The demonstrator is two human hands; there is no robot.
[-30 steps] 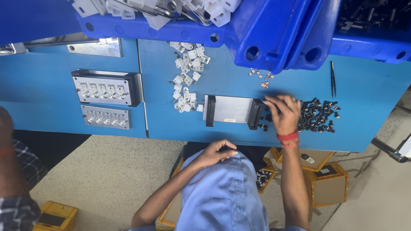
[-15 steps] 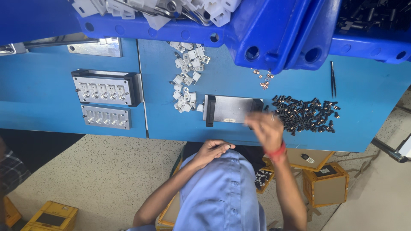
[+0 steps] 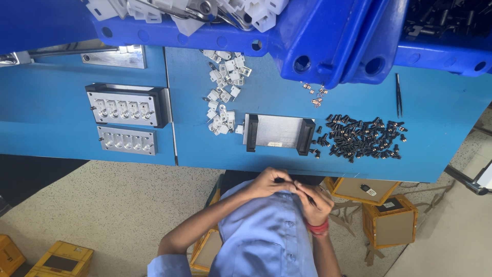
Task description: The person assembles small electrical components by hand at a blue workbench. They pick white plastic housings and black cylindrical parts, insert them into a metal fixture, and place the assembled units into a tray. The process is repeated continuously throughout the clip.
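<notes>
Both hands, left (image 3: 266, 182) and right (image 3: 312, 202), are pinched together on one small dark part (image 3: 294, 185) at my chest, so I'd say I'm mid-fitting it. Next it probably goes to the metal fixture (image 3: 279, 132) on the desk (image 3: 451, 133) just ahead, which takes careful aim.

Bright, even daylight; sharp, soft shadows.

Blue workbench (image 3: 451, 149) across the upper half, split by a seam left of centre. Big blue plastic bins (image 3: 328, 36) overhanging its far edge. Speckled beige floor (image 3: 118, 205) below the near edge, dark shadow under the bench's left corner. Cardboard boxes (image 3: 389, 220) on the floor at right, yellow boxes (image 3: 61, 259) in the lower left corner. Even daylight, soft shadows.
</notes>
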